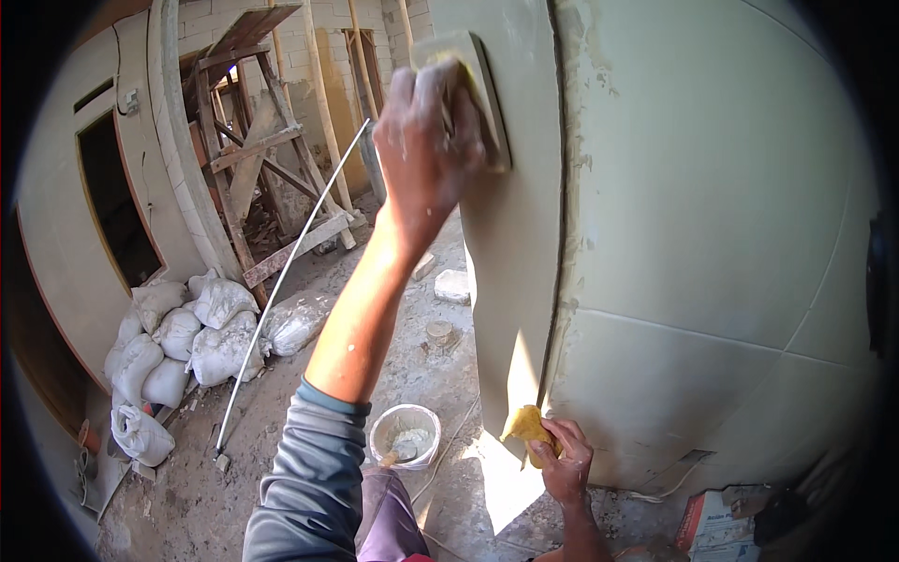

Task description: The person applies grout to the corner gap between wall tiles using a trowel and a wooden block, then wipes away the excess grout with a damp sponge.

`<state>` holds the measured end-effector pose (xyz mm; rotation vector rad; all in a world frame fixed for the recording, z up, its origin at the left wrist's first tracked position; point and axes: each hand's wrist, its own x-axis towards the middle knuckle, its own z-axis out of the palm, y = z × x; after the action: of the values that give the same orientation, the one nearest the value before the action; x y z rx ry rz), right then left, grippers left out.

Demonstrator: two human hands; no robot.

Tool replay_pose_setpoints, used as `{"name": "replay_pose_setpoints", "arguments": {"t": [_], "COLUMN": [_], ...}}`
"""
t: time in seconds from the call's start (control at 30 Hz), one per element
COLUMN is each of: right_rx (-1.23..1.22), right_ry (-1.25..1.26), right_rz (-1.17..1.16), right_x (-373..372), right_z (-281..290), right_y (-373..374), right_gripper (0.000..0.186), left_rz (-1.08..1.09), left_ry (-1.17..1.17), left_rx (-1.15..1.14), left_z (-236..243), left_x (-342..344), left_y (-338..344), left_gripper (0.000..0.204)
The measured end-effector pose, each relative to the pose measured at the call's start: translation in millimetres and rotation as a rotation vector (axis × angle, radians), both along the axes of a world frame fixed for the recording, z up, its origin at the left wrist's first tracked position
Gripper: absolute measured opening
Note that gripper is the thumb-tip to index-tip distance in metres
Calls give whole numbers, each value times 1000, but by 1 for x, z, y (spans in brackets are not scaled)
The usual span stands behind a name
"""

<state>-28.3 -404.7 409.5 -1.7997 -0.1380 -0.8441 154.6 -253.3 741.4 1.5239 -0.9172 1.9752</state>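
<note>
My left hand (pixel 426 140) is raised high at the end of a grey-sleeved arm, its dusty fingers closed around the back of a flat rectangular plastering float (pixel 493 103). The float lies against the smooth grey plastered face of a column (pixel 515 244); its handle is hidden by my fingers. Low down, beside the column's lower edge, my right hand (pixel 567 464) pinches a crumpled yellow sponge (pixel 526 431) between thumb and fingers. A dark vertical groove separates the column face from the wide pale green-grey wall (pixel 693 215) on the right.
A white bucket (pixel 406 436) with pale mix stands on the dusty ground near my leg. White sacks (pixel 178 337) are heaped at left. A thin white rod (pixel 295 253) leans against wooden scaffolding (pixel 248 140). A cable and a printed bag (pixel 721 525) lie at lower right.
</note>
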Motion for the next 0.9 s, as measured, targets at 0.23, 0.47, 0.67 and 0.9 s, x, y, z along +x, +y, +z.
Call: {"name": "replay_pose_setpoints", "arguments": {"t": [0.23,0.47,0.67,0.9], "right_rx": [-559,-1027,-1228,-1566], "right_ry": [-722,-1072,-641,-433], "right_rz": [-316,-1038,-228,96], "right_x": [54,167,123,109], "right_z": [255,460,167,155], "right_y": [1,49,42,25], "right_gripper": [34,17,44,24], "left_rz": [-278,-256,-155,-91], "left_ry": [844,912,1040,1074], "left_rx": [206,-233,-385,-366], "left_z": [-309,-391,-439,-466], "left_x": [-62,-73,-73,-62], "left_y": [41,88,131,155], "left_gripper": [44,39,31,30]}}
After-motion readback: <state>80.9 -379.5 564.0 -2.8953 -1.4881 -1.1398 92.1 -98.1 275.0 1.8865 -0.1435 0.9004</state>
